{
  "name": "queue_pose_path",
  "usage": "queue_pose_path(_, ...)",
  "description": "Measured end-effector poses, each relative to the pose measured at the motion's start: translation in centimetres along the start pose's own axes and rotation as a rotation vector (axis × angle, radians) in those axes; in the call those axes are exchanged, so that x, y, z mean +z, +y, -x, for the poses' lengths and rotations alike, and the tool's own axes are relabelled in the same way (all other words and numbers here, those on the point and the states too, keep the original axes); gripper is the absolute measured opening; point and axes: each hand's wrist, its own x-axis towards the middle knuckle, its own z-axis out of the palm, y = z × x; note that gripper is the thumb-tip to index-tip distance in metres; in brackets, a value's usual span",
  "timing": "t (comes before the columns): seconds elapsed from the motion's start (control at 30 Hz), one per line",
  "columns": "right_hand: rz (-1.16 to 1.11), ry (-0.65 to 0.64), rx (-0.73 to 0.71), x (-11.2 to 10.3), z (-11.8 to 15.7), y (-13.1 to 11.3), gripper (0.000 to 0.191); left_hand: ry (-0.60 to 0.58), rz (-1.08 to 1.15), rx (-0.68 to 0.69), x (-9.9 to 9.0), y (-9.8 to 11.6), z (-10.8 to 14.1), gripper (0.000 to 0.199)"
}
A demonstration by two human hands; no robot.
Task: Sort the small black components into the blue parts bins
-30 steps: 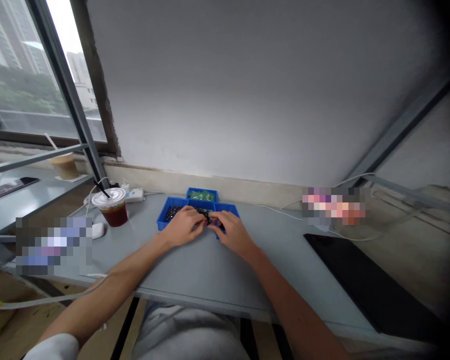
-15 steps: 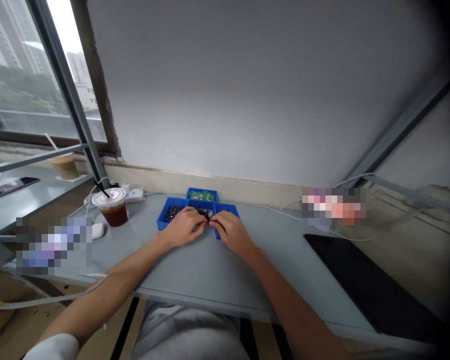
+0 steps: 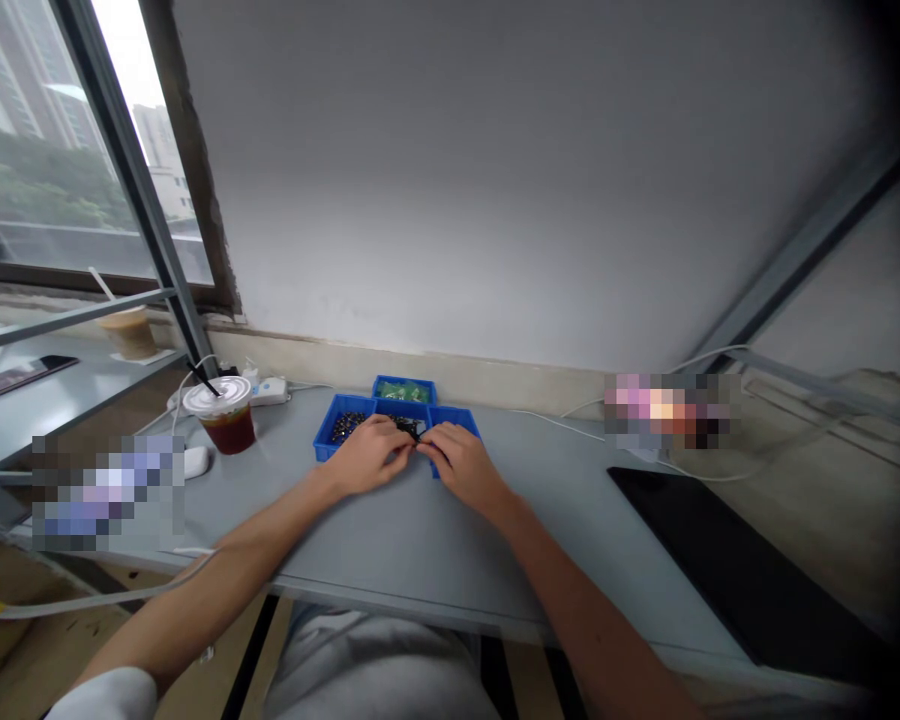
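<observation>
My left hand [image 3: 373, 453] is closed in a pinch at the front of the blue bins, its fingertips meeting those of my right hand [image 3: 457, 458]. The right hand is pinched too. Something small and dark shows at the fingertips, too little to name. Just behind the hands stand joined blue bins. The left bin [image 3: 321, 450] holds many small dark, shiny parts [image 3: 347, 427]. Black pieces [image 3: 405, 424] lie in the middle bin, partly hidden by my fingers. My right hand covers part of the right bin [image 3: 465, 420]. Green pieces [image 3: 401, 391] fill the back bin [image 3: 376, 388].
To the left stand a lidded cup of dark red drink [image 3: 229, 428], a white power strip [image 3: 270, 390] and a white mouse-shaped object [image 3: 196, 461]. A flat black panel [image 3: 727, 570] lies at the right. A white cable [image 3: 105, 600] crosses near my left forearm.
Almost nothing differs. Both hands stay at the same place in front of the bins, with only a slight shift of the right fingers.
</observation>
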Motion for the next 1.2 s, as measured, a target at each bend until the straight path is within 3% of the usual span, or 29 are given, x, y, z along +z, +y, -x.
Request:
queue_pose_path(0.17, -0.026, -0.004, 0.023, 0.2, 0.16, 0.09, 0.011, 0.01, -0.002, -0.012, 0.18, -0.08, 0.08, 0.02)
queue_pose_path(0.37, 0.009, -0.023, 0.002, 0.31, 0.1, 0.18, 0.021, -0.006, 0.001, -0.005, 0.1, 0.08, 0.0, 0.021)
queue_pose_path(0.57, -0.018, -0.013, 0.03, 0.18, 0.18, 0.09, 0.012, 0.011, -0.009, -0.005, 0.31, -0.1, 0.06, 0.02)
queue_pose_path(1.2, -0.011, -0.041, 0.031, 0.26, 0.14, 0.03, 0.016, -0.003, 0.0, 0.007, 0.26, 0.0, 0.03, 0.022)
